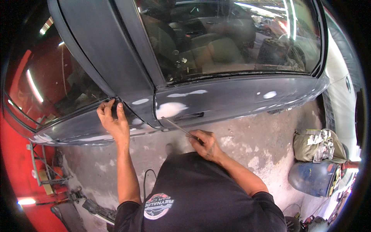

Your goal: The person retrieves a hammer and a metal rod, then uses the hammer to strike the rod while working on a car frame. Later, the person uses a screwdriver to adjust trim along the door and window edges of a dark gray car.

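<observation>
A dark grey car door point(235, 98) with pale filler patches stretches in front of me. My right hand point(206, 145) is closed around a thin metal tool with a long narrow shaft point(177, 127). Its tip meets the door just below a large white filler patch point(171, 110), beside the gap between the two doors. Whether it is a screwdriver or a scraper I cannot tell. My left hand point(116, 120) touches the neighbouring door at the window's lower corner, near the black trim point(85, 109). Its thumb and forefinger are apart, with the other fingers curled.
A dark blue drum point(313, 178) and a khaki bag point(315, 145) stand on the right, near a white car point(342, 85). At the lower left, a metal stand point(44, 166) is by a red wall point(19, 166). Worn concrete floor point(247, 143) shows below the door.
</observation>
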Motion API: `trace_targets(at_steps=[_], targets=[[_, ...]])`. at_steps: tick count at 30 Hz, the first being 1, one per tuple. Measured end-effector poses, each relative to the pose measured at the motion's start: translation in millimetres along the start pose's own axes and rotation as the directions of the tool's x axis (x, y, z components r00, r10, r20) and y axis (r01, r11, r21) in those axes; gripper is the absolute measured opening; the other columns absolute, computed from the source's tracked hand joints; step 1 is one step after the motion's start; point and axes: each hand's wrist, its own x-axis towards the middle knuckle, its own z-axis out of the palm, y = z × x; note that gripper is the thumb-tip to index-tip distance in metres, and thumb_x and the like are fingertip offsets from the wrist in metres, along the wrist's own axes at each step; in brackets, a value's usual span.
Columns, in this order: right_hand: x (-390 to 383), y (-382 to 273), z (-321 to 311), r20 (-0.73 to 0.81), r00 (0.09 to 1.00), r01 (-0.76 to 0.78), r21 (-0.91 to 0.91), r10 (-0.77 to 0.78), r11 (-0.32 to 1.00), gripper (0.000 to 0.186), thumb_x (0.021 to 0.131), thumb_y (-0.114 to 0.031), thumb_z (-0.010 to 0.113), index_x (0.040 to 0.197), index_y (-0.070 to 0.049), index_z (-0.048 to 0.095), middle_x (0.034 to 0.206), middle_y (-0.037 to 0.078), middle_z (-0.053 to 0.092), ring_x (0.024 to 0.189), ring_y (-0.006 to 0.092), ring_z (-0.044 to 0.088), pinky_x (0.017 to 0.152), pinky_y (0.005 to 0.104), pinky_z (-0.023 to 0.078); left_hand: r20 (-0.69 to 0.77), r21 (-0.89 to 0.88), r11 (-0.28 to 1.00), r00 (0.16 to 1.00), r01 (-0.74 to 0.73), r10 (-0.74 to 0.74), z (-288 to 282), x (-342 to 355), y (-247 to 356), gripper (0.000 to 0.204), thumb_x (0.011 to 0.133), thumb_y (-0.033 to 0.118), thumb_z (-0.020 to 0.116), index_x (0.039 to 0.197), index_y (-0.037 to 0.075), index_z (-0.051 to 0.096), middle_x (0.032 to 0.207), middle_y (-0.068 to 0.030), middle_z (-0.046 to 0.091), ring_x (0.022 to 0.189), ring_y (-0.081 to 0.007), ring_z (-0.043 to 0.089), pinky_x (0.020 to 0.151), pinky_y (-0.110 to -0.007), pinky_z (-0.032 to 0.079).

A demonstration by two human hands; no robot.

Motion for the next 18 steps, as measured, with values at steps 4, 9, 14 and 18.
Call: trace_targets(at_steps=[4,9,14,18], targets=[[-11,8,-17,0.016,1.000,-0.023,0.008,0.023,1.000,0.017,0.088,-0.001,0.066,0.104,0.002,0.069,0.089,0.016,0.070,0.067,0.0231,0.065,0.060,0.0332,0.050,-0.008,0.081,0.994,0.997,-0.079,0.080,7,-21,11,0.038,0.095,0.023,0.069,0.128,0.003,0.064,0.134,-0.0188,0.048,0.126,-0.0344,0.049,0.108,-0.044,0.039],[-26,28,-28,0.007,0.999,0.045,-0.001,-0.045,0.999,0.018,0.087,0.000,0.065,0.105,0.003,0.070,0.093,0.017,0.071,0.071,0.0238,0.067,0.063,0.0335,0.052,0.099,0.141,0.989,0.994,-0.052,0.038,6,-36,24,0.049,0.095,0.020,0.066,0.140,0.005,0.055,0.151,-0.0222,0.037,0.140,-0.0393,0.038,0.115,-0.049,0.033],[-42,31,-33,0.120,0.991,-0.059,0.048,0.053,0.997,0.021,0.087,-0.002,0.066,0.107,0.003,0.070,0.091,0.019,0.072,0.074,0.0263,0.071,0.064,0.0359,0.055,0.204,0.205,0.978,0.979,-0.024,-0.019,-3,-45,41,0.068,0.088,0.009,0.068,0.151,0.009,0.043,0.158,-0.0211,0.029,0.146,-0.0416,0.032,0.118,-0.050,0.031],[-48,35,-32,0.252,0.964,-0.111,0.081,0.087,0.990,0.023,0.086,-0.010,0.067,0.106,0.001,0.069,0.091,0.021,0.070,0.078,0.0355,0.069,0.070,0.0407,0.055,0.250,0.244,0.969,0.968,-0.038,-0.025,-9,-43,44,0.075,0.085,0.005,0.070,0.154,0.014,0.040,0.161,-0.0203,0.025,0.147,-0.0418,0.030,0.118,-0.050,0.033]])
